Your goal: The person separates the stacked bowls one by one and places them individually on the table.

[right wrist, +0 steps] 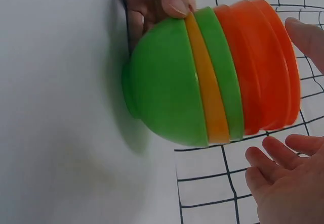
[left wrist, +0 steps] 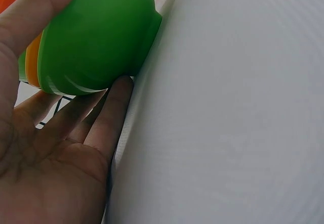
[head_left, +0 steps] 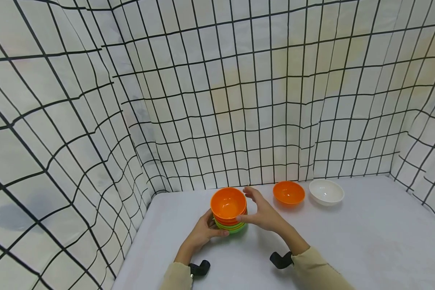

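A stack of nested bowls (head_left: 229, 204) stands on the white table, orange ones on top and green ones lower down. The right wrist view shows a green bowl (right wrist: 164, 85) at the bottom, then a yellow-orange bowl (right wrist: 206, 90), another green one and several orange ones (right wrist: 263, 67). My left hand (head_left: 201, 233) grips the lower stack from the left, its thumb at the front near the yellow-orange rim. My right hand (head_left: 264, 212) is spread at the stack's right side, thumb close to the top orange bowl, other fingers apart from it.
An orange bowl (head_left: 288, 193) and a white bowl (head_left: 326, 192) sit side by side at the back, right of the stack. Black netting (head_left: 243, 108) over white sheeting rises behind the table (head_left: 377, 237) and at its sides.
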Demonstrator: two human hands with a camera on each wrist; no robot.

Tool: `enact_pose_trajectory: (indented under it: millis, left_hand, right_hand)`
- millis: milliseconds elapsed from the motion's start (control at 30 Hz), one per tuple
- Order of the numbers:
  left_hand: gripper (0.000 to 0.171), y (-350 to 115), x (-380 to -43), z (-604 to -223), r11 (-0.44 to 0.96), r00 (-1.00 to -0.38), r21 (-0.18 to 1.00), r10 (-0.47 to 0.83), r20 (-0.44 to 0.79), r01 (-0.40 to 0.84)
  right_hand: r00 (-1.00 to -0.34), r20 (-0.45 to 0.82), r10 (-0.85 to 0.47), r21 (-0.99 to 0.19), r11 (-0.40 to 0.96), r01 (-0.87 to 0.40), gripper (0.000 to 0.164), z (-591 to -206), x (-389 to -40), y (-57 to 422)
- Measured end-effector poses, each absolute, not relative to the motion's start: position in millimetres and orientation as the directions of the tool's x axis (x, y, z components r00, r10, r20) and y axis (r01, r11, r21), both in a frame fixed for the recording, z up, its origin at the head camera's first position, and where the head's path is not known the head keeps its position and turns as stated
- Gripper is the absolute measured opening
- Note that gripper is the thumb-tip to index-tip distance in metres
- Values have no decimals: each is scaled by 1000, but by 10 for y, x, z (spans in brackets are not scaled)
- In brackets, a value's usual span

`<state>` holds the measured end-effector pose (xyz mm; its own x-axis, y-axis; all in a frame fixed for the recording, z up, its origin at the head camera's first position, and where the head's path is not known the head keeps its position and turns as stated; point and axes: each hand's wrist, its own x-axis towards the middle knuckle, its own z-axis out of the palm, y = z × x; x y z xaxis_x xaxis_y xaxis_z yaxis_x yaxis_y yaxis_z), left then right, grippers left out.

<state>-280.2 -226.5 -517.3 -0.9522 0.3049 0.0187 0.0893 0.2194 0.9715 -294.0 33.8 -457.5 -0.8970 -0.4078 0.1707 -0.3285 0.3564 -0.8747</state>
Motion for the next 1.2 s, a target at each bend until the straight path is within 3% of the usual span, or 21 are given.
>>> enact_pose_trajectory:
  millis: [600, 1200]
  left_hand:
    - [92, -2266, -2816, -5184, 223, -954, 971, 300, 12, 82]
    - [91, -2266, -2820, -5215, 228, -954, 970, 299, 17, 89]
  right_hand:
    - [-887, 193, -419, -904, 275, -327, 115, -4657, -2947, 100]
    - [-896, 247, -368, -912, 223, -343, 108, -4724, -2932, 14]
